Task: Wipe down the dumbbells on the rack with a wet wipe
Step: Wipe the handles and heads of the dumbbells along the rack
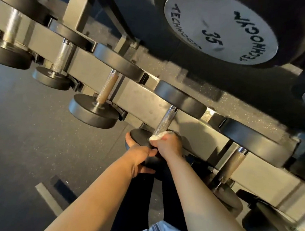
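Knurled steel runs up and away from the right hand (169,143): the handle (164,121) of the dumbbell being cleaned, at the lower centre of the frame, slants from its near black end (140,136) toward the upper right, where its far black end (180,99) rests on the grey rack (140,94). That slant is what the next stroke depends on. The right hand grips a bunched white wipe (156,136) and presses it at the very bottom of the handle, where steel meets the near end, so the bare length of handle lies above and just right of the knuckles. A wiping pass, by my reading, would have to travel along that line toward the upper right rather than across it. The left hand (140,156) sits lower and to the left, with its thumb and fingers curled round the rim of the near end, apparently steadying it; it is the nearer hand to that end, while the right is the one already on the handle. Other dumbbells stand in a row along the rack toward the upper left and lower right, their handles on similar slants. A large disc marked 35 (221,28) fills the upper right.
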